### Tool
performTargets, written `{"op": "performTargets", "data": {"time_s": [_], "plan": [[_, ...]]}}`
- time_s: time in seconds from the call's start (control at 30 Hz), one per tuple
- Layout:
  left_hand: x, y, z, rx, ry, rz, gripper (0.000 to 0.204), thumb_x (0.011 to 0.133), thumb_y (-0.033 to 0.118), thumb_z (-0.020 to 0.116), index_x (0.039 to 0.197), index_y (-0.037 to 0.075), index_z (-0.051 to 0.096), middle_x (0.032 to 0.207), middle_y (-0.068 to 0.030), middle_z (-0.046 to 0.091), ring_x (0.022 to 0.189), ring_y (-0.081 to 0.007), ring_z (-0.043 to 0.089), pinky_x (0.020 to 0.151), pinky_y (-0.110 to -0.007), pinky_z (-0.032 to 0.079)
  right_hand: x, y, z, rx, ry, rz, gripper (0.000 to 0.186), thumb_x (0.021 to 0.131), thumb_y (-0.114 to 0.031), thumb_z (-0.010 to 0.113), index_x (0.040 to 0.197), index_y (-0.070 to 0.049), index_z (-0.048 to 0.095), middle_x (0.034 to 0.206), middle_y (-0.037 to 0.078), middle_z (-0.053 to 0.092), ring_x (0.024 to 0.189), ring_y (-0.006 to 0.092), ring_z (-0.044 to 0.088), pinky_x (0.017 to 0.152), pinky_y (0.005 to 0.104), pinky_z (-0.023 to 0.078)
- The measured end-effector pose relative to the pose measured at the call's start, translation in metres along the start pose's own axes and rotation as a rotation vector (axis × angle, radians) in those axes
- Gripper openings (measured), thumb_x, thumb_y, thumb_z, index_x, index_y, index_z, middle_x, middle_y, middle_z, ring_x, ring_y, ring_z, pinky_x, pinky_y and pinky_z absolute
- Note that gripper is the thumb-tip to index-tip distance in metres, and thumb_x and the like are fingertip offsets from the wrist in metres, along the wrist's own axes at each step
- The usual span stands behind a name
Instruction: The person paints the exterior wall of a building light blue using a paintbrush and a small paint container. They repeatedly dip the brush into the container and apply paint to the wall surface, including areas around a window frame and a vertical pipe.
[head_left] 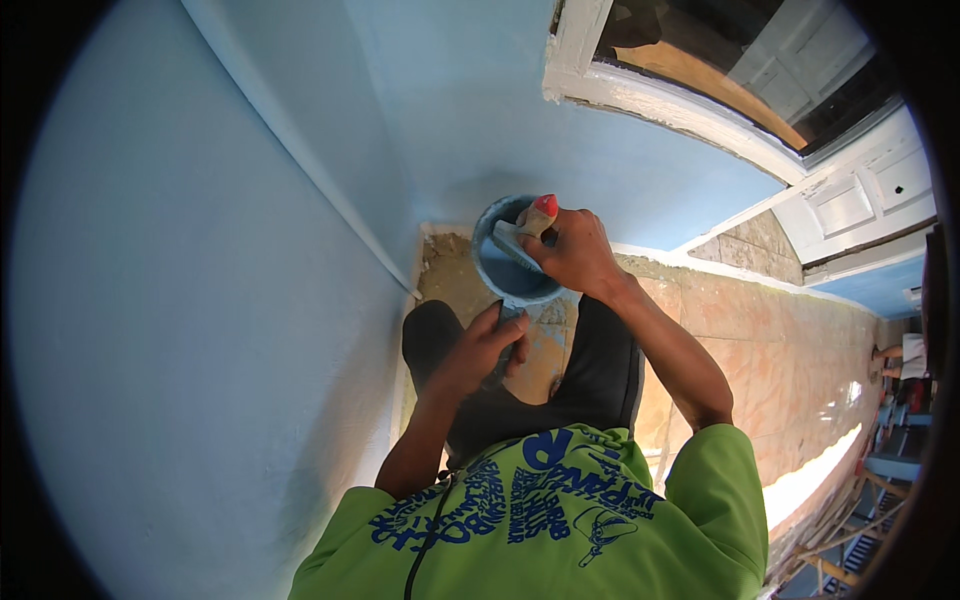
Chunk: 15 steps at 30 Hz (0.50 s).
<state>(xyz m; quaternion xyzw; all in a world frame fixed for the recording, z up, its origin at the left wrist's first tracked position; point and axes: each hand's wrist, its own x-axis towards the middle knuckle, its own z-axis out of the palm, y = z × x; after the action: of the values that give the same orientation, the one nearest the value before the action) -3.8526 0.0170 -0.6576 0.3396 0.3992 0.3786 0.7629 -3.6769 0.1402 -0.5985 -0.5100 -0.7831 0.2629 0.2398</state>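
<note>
My left hand point(487, 350) is wrapped round the handle of a round dipper point(482, 255), smeared with light blue paint and held out over my knees. Blue paint shows inside the dipper. In my right hand point(580, 252) is a paintbrush point(535, 222) with a red-tipped handle. The brush's head sits within the dipper's rim, its bristles near the inner wall. Whether they touch the paint I cannot tell.
Light blue walls point(180, 330) meet at a corner ahead, with a pipe point(300, 160) along the left one. A white-framed window point(690, 95) is at upper right, beside a white door point(850, 200). Tiled floor point(760, 370) stretches right, towards a person point(910, 355) and wooden poles point(850, 520).
</note>
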Motion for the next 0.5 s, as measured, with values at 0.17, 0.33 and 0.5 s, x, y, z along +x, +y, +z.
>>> {"op": "performTargets", "data": {"time_s": [0.17,0.33,0.5], "plan": [[0.001,0.001,0.001,-0.004,-0.021,0.031,0.027,0.104,0.033,0.063,0.109,0.007,0.059,0.074,-0.0035,0.061,0.058,-0.0127,0.056,0.054,-0.028,0.045,-0.001,0.006,0.010,-0.076,0.001,-0.037,0.019,0.085,-0.017,0.075,0.097,-0.003,0.072,0.080,0.019,0.072,0.076,0.0377,0.070,0.071,0.0468,0.054],[0.005,0.001,-0.001,-0.008,-0.031,0.034,0.025,0.105,0.032,0.062,0.106,0.007,0.059,0.075,-0.0034,0.061,0.059,-0.0125,0.057,0.055,-0.028,0.045,-0.006,-0.007,-0.010,0.056,0.128,-0.037,0.024,0.085,-0.008,0.078,0.108,-0.003,0.074,0.081,0.013,0.075,0.070,0.0218,0.073,0.067,0.0341,0.056],[0.008,0.003,-0.005,-0.001,0.010,-0.022,0.024,0.104,0.031,0.063,0.103,0.008,0.060,0.076,-0.0033,0.061,0.061,-0.0123,0.058,0.056,-0.028,0.046,-0.022,0.001,-0.005,0.218,0.276,-0.143,0.020,0.088,-0.004,0.076,0.106,0.001,0.074,0.087,0.010,0.077,0.072,0.0159,0.072,0.067,0.0292,0.055]]}}
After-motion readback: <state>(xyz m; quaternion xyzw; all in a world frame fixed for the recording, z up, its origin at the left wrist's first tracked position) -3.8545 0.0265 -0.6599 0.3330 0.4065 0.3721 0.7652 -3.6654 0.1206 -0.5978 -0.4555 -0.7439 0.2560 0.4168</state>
